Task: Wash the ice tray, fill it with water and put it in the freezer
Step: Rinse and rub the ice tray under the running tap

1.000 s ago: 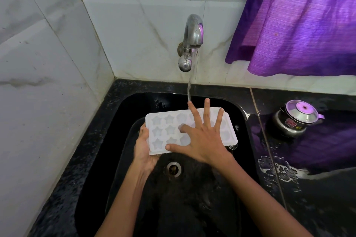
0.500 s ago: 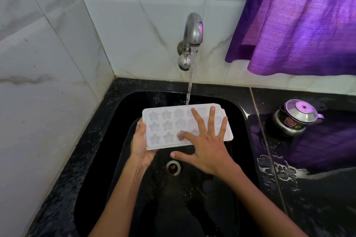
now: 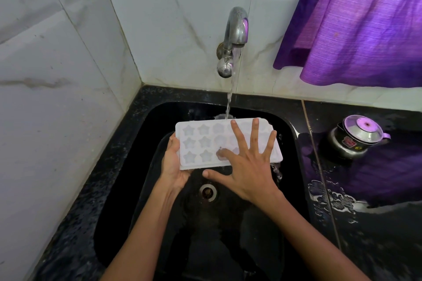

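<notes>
Translucent plastic ice tray (image 3: 201, 143) with star-shaped moulds, left hand (image 3: 174, 166) gripping it.

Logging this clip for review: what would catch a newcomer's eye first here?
The white ice tray with star-shaped moulds, held over the black sink under the running tap. The left hand grips its left end while the right hand lies spread across its top. A purple curtain hangs at upper right, above a small steel pot on the wet counter.
</notes>
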`<state>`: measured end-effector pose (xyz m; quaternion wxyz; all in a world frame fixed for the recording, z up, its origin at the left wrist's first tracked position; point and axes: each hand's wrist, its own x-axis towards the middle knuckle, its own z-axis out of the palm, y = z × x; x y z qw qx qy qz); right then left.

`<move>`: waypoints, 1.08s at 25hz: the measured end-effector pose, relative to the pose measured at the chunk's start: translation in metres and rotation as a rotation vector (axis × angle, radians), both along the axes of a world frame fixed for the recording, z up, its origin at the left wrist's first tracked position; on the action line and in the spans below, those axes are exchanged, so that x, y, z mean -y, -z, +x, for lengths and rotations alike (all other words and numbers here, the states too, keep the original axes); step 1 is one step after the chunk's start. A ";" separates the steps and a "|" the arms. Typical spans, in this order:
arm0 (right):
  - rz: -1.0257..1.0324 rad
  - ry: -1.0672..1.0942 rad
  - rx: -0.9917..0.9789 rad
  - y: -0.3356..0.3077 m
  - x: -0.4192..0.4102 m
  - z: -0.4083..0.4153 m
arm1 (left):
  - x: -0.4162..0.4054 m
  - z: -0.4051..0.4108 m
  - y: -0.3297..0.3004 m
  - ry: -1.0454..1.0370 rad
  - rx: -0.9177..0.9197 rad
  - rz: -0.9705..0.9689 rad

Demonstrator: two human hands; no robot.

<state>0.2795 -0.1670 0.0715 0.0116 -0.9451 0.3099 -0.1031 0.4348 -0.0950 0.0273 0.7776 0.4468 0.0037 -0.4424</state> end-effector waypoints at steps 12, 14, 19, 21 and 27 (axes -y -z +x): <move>0.035 0.019 0.050 -0.005 -0.005 0.000 | -0.004 0.002 -0.003 0.002 -0.029 0.001; 0.042 -0.011 0.051 -0.005 -0.009 0.002 | -0.004 0.000 -0.002 0.009 -0.029 0.005; 0.080 0.032 0.034 -0.005 -0.006 -0.003 | -0.002 -0.001 -0.004 0.006 -0.048 0.002; 0.080 0.052 0.053 -0.005 -0.010 -0.006 | -0.002 -0.004 -0.003 0.011 -0.052 -0.002; 0.137 0.089 0.091 -0.008 -0.005 -0.019 | -0.001 -0.013 0.000 0.086 -0.123 0.018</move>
